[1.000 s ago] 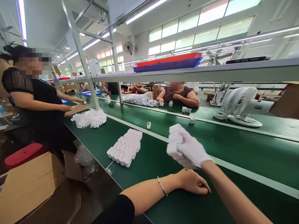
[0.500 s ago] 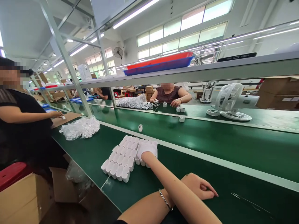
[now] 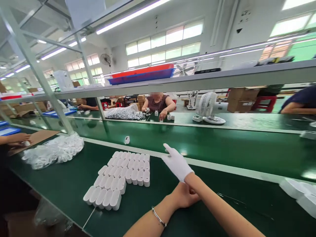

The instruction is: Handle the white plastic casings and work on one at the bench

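At frame centre the white-gloved right hand [image 3: 176,163] hovers open and empty, right of the block of small white plastic cases [image 3: 120,177] lying on the green worktop [image 3: 222,204]. The bare left hand [image 3: 184,195] rests below it, partly hidden by the right forearm, so whether it is open or closed cannot be told. A heap of clear bagged white parts [image 3: 53,151] lies at left; a lone white case [image 3: 127,140] stands beyond the block.

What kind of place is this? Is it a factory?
Most likely a factory assembly line: long green belts, rows of identical white cases by the gloved right hand, and other workers seated along the benches.
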A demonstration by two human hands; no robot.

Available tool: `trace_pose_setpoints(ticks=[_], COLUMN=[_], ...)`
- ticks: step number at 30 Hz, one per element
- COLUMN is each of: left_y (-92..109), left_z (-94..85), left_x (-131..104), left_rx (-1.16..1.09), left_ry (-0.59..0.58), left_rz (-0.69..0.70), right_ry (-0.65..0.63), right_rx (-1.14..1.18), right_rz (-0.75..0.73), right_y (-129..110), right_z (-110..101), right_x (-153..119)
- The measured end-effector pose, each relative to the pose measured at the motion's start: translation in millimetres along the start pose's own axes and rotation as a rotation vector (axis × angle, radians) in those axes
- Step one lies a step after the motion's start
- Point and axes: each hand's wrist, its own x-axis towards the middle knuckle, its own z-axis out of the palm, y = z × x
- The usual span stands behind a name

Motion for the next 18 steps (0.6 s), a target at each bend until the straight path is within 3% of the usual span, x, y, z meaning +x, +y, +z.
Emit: trace_pose_setpoints(ticks=[4,6,8,11,13,15,18], left_y=[-0.8,-1.9,-2.8,-2.4,-1.1,0.4,1.0], left_z=[2.6,3.2,3.6,3.6,3.3,3.1,3.6], left_x=[-1.3,-1.9,-3.2,-7.2,-10.5,-13.5,-16.1], left_rx=[-0.151,-0.19,-0.221,-0.254,-0.263,-0.26,-0.248], left_ry=[0.016,0.005,0.0,0.002,0.003,0.0,-0.003], left_rz=[0.013,0.017,0.018,0.014,0.01,0.006,0.005], right_ry=[0.347,0.519,0.611,0.631,0.615,0.522,0.275], right_rx=[-0.008,-0.057,-0.108,-0.053,0.055,0.161,0.258], right_rz=[0.052,0.06,0.063,0.051,0.038,0.017,-0.045], right_y=[84.7,117.5,141.5,159.9,160.0,151.5,131.8], right_z=[-45.8,-59.2,-64.8,-62.4,-58.1,-54.2,-49.4], right_x=[-44.3,-69.7,-90.6,-107.6,-111.0,-113.3,-121.8])
